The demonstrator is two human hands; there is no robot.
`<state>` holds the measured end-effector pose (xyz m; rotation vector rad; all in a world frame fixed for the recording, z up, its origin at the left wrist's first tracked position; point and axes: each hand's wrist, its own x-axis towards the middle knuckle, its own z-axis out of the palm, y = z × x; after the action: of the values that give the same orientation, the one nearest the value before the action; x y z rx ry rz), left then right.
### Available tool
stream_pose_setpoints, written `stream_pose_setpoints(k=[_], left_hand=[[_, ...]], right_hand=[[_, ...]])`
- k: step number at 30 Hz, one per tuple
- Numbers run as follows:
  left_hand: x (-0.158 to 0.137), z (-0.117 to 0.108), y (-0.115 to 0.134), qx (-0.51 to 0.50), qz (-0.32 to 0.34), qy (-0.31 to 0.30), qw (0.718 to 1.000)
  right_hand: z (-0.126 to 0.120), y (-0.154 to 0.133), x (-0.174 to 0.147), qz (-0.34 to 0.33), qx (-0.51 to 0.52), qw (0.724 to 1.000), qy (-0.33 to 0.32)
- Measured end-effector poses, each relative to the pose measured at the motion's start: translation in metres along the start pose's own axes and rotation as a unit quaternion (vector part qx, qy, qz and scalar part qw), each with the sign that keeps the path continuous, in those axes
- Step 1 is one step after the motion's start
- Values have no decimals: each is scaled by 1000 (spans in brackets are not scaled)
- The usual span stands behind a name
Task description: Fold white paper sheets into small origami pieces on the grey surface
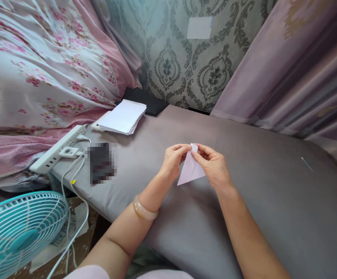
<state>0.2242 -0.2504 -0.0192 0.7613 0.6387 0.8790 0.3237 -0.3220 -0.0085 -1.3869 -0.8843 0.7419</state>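
Observation:
A folded sheet of white paper (190,170) is held up between my two hands, over the grey cloth. Its lower part spreads into a triangle, and a small narrow tip sticks up at the top. My left hand (172,159) pinches the paper's upper left edge. My right hand (213,164) grips it from the other side, with the thumb across the front near the tip. Some fingers of both hands are hidden behind the paper. A pale bangle (144,208) is on my left forearm.
Grey cloth (261,186) covers the surface. A stack of white paper (122,116) lies back left, by a dark flat item (149,101). At left are a power strip (59,149) with cables, a blurred dark object (101,162) and a blue fan (23,236). A thin stick (306,164) lies right.

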Motion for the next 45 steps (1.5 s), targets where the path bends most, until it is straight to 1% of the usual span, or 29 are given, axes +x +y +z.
stream_pose_setpoints(k=[4,9,13,16,19,22,24,28,29,30,31,32,33,34,35,36,37,38,39,40,41,43,45], left_hand=[[0,0,1,-3,1,4,1000],[1,-2,0,-11,1,6,1000],[2,-3,0,-3,4,14,1000],[1,-2,2,4,4,14,1000],[0,-2,4,6,5,3,1000],[-1,-2,4,-4,-6,-23,1000],[0,-3,3,-12,-9,-39,999],[1,-4,2,-19,-8,-49,999],[1,-4,2,-20,-12,-52,998],[1,-4,3,-21,-17,-55,998],[2,-4,3,-22,-25,-57,998],[2,-4,4,-23,-33,-58,998],[2,-3,5,-25,-42,-55,997],[2,-3,5,-27,-48,-54,997],[2,-3,6,-28,-51,-54,997],[2,-3,6,-28,-51,-56,997],[2,-3,6,-26,-48,-57,997],[1,-3,6,-23,-42,-57,997],[0,-2,5,-20,-36,-56,998],[-1,-2,5,-17,-31,-52,998],[-2,-1,4,-15,-28,-49,998],[-4,0,3,-12,-27,-47,998],[-4,1,2,-13,-30,-47,998]], right_hand=[[0,4,1,-25,-11,1000,-12],[2,5,-1,-67,-67,995,-9],[3,0,-4,-126,-145,981,-1],[3,-3,-6,-169,-210,963,-5],[1,-6,-8,-220,-285,933,-10],[1,-9,-12,-260,-371,891,-7],[3,-11,-15,-276,-442,854,0],[9,-15,-23,-283,-576,767,8],[11,-16,-25,-279,-596,753,4],[11,-17,-26,-273,-607,746,-1],[12,-18,-26,-266,-608,748,-6],[11,-18,-25,-258,-596,760,-9],[10,-18,-24,-251,-568,784,-9],[8,-17,-21,-241,-520,820,-10],[5,-17,-18,-221,-452,864,-11],[2,-17,-15,-186,-367,911,-10],[-2,-17,-11,-136,-274,952,-6],[-5,-17,-8,-77,-184,980,2],[-8,-18,-5,-18,-110,994,12],[-10,-18,-3,33,-57,998,20],[-12,-19,-2,69,-23,997,23],[-12,-19,-1,97,10,995,10],[-11,-17,-1,98,19,995,-12]])
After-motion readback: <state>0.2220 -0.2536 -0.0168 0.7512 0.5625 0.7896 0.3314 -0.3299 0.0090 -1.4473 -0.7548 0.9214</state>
